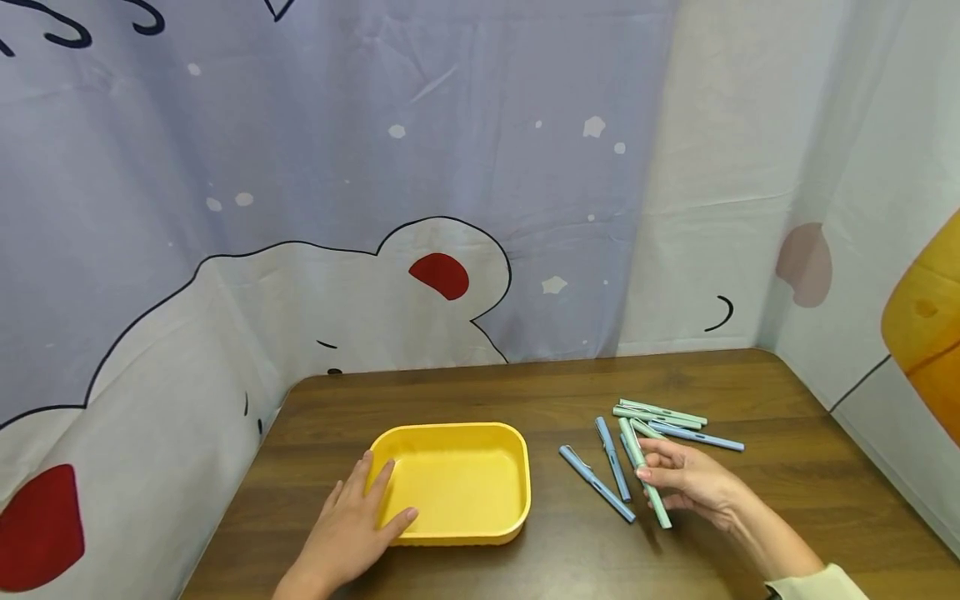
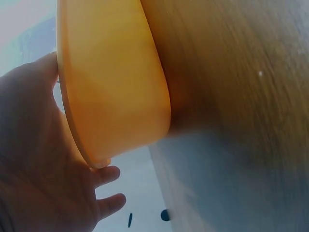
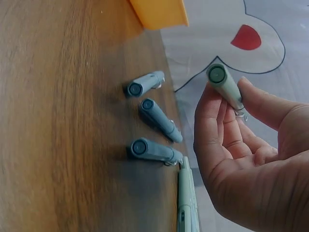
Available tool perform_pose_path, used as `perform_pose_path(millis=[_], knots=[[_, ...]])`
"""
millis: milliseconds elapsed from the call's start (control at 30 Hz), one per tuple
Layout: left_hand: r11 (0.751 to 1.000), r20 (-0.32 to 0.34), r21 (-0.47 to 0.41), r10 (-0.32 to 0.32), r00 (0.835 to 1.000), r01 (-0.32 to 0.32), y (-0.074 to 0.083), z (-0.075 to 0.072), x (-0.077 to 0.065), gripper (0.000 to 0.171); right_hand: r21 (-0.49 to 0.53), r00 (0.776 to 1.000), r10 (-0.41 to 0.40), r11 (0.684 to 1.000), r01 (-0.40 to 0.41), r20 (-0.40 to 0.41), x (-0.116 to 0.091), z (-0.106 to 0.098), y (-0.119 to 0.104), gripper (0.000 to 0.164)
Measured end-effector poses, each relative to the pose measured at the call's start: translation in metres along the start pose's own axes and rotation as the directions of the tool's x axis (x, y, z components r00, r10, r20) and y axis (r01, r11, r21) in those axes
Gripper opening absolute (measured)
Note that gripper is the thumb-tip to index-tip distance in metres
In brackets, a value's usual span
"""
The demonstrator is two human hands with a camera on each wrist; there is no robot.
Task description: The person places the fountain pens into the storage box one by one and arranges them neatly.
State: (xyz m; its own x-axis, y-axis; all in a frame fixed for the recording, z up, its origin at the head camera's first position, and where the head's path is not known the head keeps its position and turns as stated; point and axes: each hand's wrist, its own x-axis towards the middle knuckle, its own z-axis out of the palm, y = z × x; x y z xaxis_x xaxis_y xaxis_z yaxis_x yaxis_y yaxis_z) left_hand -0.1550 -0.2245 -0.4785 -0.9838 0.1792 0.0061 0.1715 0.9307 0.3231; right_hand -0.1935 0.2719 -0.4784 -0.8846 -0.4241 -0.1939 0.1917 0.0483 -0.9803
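My right hand [image 1: 693, 482] pinches a light green pen [image 1: 655, 492] between thumb and fingers. In the right wrist view the same pen [image 3: 225, 86] is held above the table, its round end toward the camera. Left of that hand lie blue pens, one slanted [image 1: 597, 483] and one steeper [image 1: 613, 458]. Behind the hand is a loose group of green pens [image 1: 660, 413] with a blue pen [image 1: 705, 437] among them. My left hand [image 1: 348, 521] rests with spread fingers on the left rim of a yellow tray [image 1: 517, 467]; the left wrist view shows its outer wall [image 2: 116, 82].
The brown wooden table [image 1: 555, 567] ends at a printed cloth [image 1: 480, 167] hanging behind it. More cloth [image 1: 862, 350] rises along the right edge, and it also closes in the left side.
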Motion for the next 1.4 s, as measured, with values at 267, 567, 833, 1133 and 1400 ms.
perform_pose_path(millis=[267,567,833,1133,1400], knots=[[0.999,-0.019,0.012,0.037,0.999,-0.037,0.005,0.004,-0.002,0.083,0.021,1.0,0.019,1.0,-0.019,0.013,-0.001,0.007,-0.002,0.061],[0.998,-0.013,0.005,0.055,0.998,-0.055,0.012,0.004,-0.003,0.081,-0.004,1.0,0.021,1.0,-0.021,-0.01,-0.002,0.015,-0.008,0.054],[0.997,-0.016,-0.024,0.067,0.998,-0.068,0.014,0.005,-0.001,0.079,-0.076,0.998,0.026,0.997,-0.031,-0.065,0.0,0.025,-0.013,0.079],[0.993,-0.027,-0.037,0.111,0.993,-0.112,0.016,0.005,-0.003,0.074,-0.035,0.999,0.008,0.999,-0.01,-0.034,0.002,0.03,-0.017,0.054],[0.986,-0.048,-0.03,0.16,0.986,-0.162,0.02,0.007,-0.003,0.073,-0.013,1.0,0.0,1.0,-0.001,-0.023,0.004,0.034,-0.021,0.06]])
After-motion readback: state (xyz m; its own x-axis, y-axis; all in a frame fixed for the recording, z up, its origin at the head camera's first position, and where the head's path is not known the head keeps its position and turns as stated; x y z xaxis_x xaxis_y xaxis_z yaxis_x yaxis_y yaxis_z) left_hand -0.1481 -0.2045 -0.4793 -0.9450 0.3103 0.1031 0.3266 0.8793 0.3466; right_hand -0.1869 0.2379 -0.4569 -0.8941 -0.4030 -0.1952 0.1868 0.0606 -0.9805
